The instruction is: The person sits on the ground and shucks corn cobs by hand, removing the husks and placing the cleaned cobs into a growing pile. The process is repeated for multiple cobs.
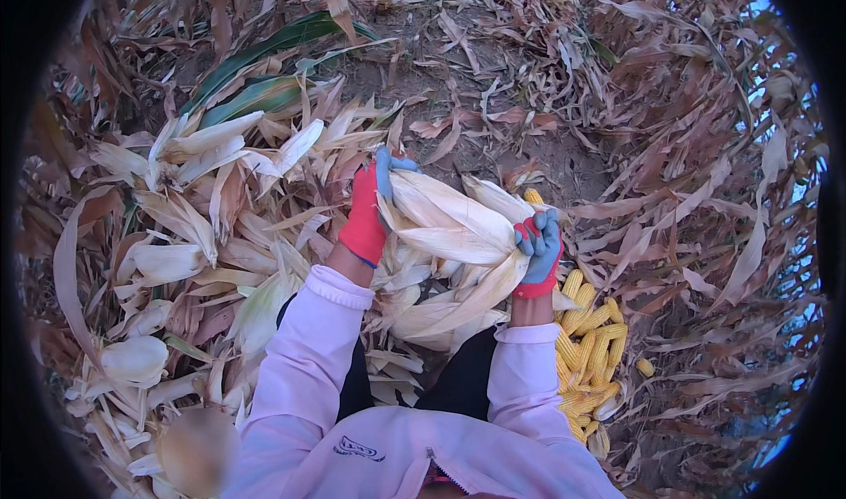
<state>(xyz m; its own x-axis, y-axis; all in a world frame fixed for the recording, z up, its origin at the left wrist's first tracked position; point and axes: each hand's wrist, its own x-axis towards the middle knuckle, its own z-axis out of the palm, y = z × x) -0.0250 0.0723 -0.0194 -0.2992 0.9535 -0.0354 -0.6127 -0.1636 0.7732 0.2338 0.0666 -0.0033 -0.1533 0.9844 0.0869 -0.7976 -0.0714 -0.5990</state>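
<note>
Both my hands wear red gloves with grey fingers. My left hand is closed on the pale dry husk near its left end. The husk stretches across to my right hand, whose fingers are wrapped round its other end. Long loose husk leaves hang below, between my forearms. A yellow tip of an ear of corn shows just beyond my right hand; most of that ear is hidden. Beside my right forearm lies a pile of husked yellow corn ears.
Dry husks and unhusked ears cover the ground on my left. Long green leaves lie at the far left. Bare soil shows ahead, and dry brown stalks and leaves spread on the right. One small yellow ear lies apart from the pile.
</note>
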